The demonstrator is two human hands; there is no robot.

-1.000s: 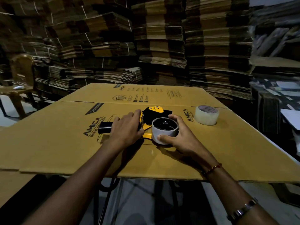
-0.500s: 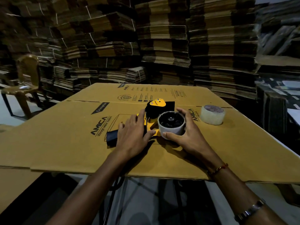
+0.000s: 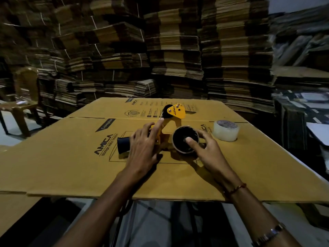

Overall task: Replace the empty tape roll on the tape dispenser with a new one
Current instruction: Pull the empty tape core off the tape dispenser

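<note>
Head view, dim light. A flattened cardboard sheet [image 3: 71,157] printed "AMICA" serves as the work surface.

The tape dispenser [image 3: 175,111] is held raised and tilted over the sheet; its yellow head plate points away from the camera and its black handle [image 3: 122,145] points left.

Left hand [image 3: 144,148]: laid over the dispenser body just right of the handle. The fingers are closed around the yellow frame, except the index finger, which is stretched forward along the frame toward the head.

Right hand [image 3: 206,148]: placed at the empty tape roll [image 3: 185,139], a bare core with a dark interior, which is seen tipped with its opening toward the camera. The thumb is pressed against the dark hub inside the core; the other fingers are curled round the far outer wall, so the core is pinched between them. Whether the core is seated on the dispenser's spindle or free of it cannot be told.

The new tape roll [image 3: 226,130], clear and full, is lying flat on the sheet to the right of the right hand, near it but untouched.

Stacks of flattened cartons [image 3: 170,50] are seen behind the sheet; a wooden chair [image 3: 23,97] is noted at far left.
</note>
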